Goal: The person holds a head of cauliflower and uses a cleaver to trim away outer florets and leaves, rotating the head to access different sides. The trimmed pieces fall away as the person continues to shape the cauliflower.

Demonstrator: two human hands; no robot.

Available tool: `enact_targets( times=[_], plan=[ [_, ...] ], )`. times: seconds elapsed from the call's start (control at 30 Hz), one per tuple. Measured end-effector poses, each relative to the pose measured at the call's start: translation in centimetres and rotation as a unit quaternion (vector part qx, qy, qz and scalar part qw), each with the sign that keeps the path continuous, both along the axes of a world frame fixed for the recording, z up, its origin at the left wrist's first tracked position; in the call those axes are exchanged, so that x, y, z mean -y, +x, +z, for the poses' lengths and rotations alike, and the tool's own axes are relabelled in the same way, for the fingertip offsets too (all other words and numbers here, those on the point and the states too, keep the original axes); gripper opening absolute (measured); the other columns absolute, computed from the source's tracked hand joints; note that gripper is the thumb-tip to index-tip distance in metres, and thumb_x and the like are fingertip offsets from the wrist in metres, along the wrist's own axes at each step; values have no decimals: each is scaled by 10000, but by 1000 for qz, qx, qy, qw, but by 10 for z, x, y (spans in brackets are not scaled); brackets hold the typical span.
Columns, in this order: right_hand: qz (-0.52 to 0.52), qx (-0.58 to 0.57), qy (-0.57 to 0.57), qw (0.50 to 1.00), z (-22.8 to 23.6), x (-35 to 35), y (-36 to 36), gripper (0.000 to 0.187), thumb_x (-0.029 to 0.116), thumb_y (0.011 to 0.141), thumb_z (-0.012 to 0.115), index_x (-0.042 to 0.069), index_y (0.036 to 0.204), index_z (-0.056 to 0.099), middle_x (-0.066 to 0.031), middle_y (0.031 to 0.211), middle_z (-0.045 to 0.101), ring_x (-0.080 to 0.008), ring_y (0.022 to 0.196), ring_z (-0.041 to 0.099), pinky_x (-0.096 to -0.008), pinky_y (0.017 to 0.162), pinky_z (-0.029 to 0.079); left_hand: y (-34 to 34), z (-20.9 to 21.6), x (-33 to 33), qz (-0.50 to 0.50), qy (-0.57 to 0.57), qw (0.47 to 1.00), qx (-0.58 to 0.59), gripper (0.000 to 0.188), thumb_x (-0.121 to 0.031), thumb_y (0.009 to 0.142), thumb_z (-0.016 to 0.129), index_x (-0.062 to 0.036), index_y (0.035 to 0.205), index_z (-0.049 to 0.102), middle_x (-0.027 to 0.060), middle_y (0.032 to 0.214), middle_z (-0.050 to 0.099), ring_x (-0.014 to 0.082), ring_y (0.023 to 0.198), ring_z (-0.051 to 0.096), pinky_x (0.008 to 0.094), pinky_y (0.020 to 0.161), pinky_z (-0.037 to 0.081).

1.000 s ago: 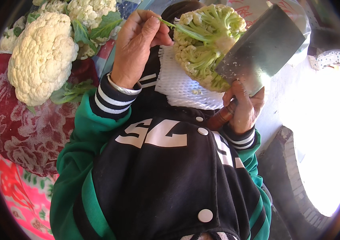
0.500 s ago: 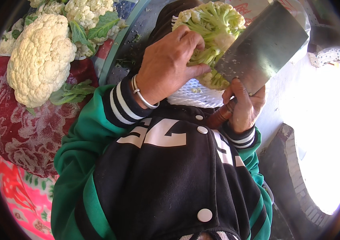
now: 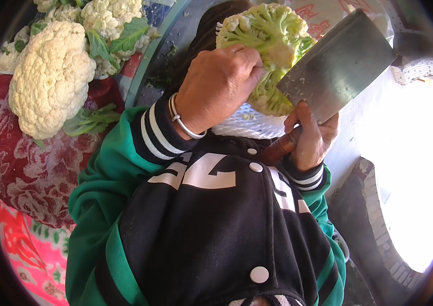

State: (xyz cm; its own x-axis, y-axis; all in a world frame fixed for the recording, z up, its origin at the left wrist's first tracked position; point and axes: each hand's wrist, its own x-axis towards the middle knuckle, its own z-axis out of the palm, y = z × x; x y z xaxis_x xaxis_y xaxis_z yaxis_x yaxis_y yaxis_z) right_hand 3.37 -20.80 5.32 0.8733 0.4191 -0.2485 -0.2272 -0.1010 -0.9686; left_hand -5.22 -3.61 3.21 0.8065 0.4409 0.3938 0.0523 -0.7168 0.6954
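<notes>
- The left hand (image 3: 219, 84) lies closed over a cauliflower (image 3: 267, 43), fingers curled onto its underside, where the pale green stalks fan out from the cut stem.
- That cauliflower is held up in front of the chest, stem side toward the camera, near the top middle of the view; its white florets show only along the upper left rim.
- The right hand (image 3: 311, 135) is closed around the brown wooden handle (image 3: 279, 148) of a cleaver (image 3: 336, 66), thumb up beside the base of the blade.
- The cleaver's broad steel blade rises to the upper right, its lower left corner against the cauliflower's stalks, just beside the left hand's fingertips.
- A silver bangle (image 3: 182, 120) circles the left wrist, above a striped cuff.
- Below the cauliflower, a white foam net (image 3: 249, 125) shows between the two hands; what it rests on cannot be told.
- The person wears a black jacket (image 3: 211, 229) with green sleeves, white snaps and white figures on the chest.
- At left, a large whole cauliflower (image 3: 48, 76) lies on a dark red flowered cloth (image 3: 28, 173), loose green leaves beside it.
- Behind it more heads (image 3: 107, 18) with leaves are piled, touching one another.
- A pink flowered cloth (image 3: 22, 250) shows at the lower left.
- At right, the ground is in harsh sunlight, edged by a curved brick border (image 3: 374, 219).
</notes>
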Motion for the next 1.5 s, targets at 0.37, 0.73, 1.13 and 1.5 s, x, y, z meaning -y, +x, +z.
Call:
enact_targets(
  times=[0.37,0.73,1.13,1.5],
  plan=[
    [20,-9,-13,1000,4,-1,-1,203,41,916,619,0,1077,503,-118,682,623,-136,511,556,-218,441,407,13,-18,-5,16,31,998,53,157,-13,911,616,-54,1030,520,128,625,604,301,533,627,347,493,487],
    [11,-2,14,1000,3,-2,4,212,27,917,613,-24,1094,507,-131,716,647,-160,509,585,-230,443,442,0,-17,-21,69,65,995,36,605,-277,804,792,-73,1301,514,134,1194,527,277,1086,562,369,893,485],
    [54,18,8,998,23,-8,3,238,14,916,567,-44,1129,481,-164,664,657,-198,502,632,-252,458,500,-2,-56,-23,-7,-82,996,32,1279,-537,621,883,13,1503,138,250,1454,286,349,1363,318,426,1149,274],
    [41,6,-74,996,35,-24,0,230,31,939,560,-43,1133,460,-154,667,658,-185,488,629,-227,426,472,3,-60,-26,-62,-308,949,4,1321,-288,604,945,-16,1532,46,192,1479,272,262,1339,343,383,1126,317]
  ],
)
